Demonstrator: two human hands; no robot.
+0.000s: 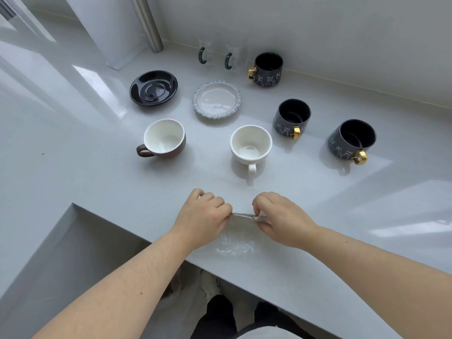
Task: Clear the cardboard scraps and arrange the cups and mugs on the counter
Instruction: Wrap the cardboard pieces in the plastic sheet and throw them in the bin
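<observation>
While both hands work at the near edge, the pale surface carries empty vessels: black saucer, patterned saucer, brown cup, white cup, three dark cat mugs, two clear glass mugs. Left hand and right hand each keep a narrow pinching grip on a transparent plastic wrapper. No cardboard scraps visible.

I see a glossy, smooth pale tabletop, a shiny black glazed saucer, glossy ceramic white cup, matt dark mugs with polished gold handles, and crinkled clear plastic film.
</observation>
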